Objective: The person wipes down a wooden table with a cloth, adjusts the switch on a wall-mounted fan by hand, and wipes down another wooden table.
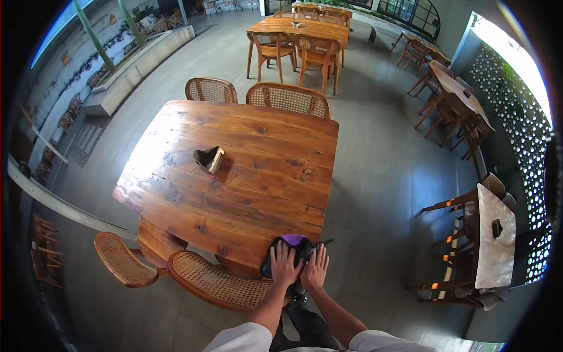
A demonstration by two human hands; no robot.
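Observation:
A soft black bag-like item with a purple patch (292, 239) lies at the near right corner of the wooden table (246, 193). My left hand (285, 265) rests flat on top of it, fingers stretched out and slightly apart. Beside it, my right hand (316, 268) lies along the item's right side, also with straight fingers. Neither hand is wrapped around anything. A thin dark strap or cord end sticks out to the right past my right fingertips. Much of the item is covered by my hands, so its exact kind cannot be made out.
A dark holder with a pale wooden piece (209, 161) stands mid-table. Cane-backed chairs surround the table, one (220, 281) close at my left and two along the far side. Another wooden table (298, 26) stands ahead; more tables (495, 240) line the perforated right wall.

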